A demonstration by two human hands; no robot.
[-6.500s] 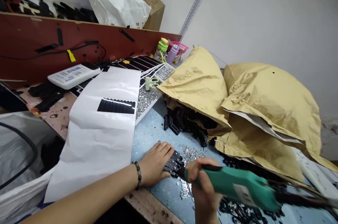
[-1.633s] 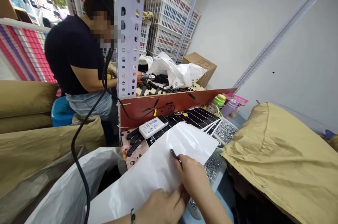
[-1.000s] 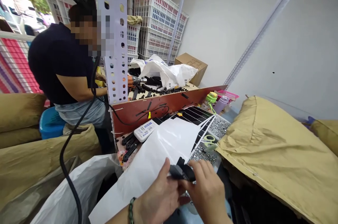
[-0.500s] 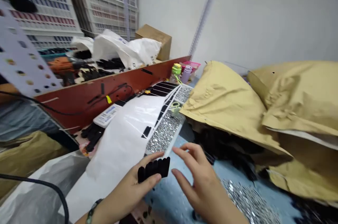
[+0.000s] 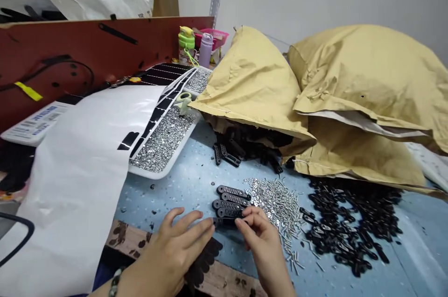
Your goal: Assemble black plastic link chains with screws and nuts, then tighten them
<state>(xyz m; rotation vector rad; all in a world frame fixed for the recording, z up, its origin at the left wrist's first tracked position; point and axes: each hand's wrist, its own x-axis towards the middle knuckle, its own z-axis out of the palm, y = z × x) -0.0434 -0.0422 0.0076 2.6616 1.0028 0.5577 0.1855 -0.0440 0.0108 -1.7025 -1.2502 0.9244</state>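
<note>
Black strip [image 5: 224, 221], perforated, lies flat on blue tabletop [image 5: 182, 180], just below row of strips [image 5: 229, 199]. R hand [image 5: 262, 241] pinches its right end, thumb + forefinger closed on it. L hand [image 5: 173, 245] half open, fingertips touching left end. Fanned strips [image 5: 206, 255] under palm, prob. held, view unclear. Screw pile [image 5: 276, 199] just right of row. Step, by look: adding strip to row. Next calls for squaring it w/ others, releasing w/o nudging row.
</note>
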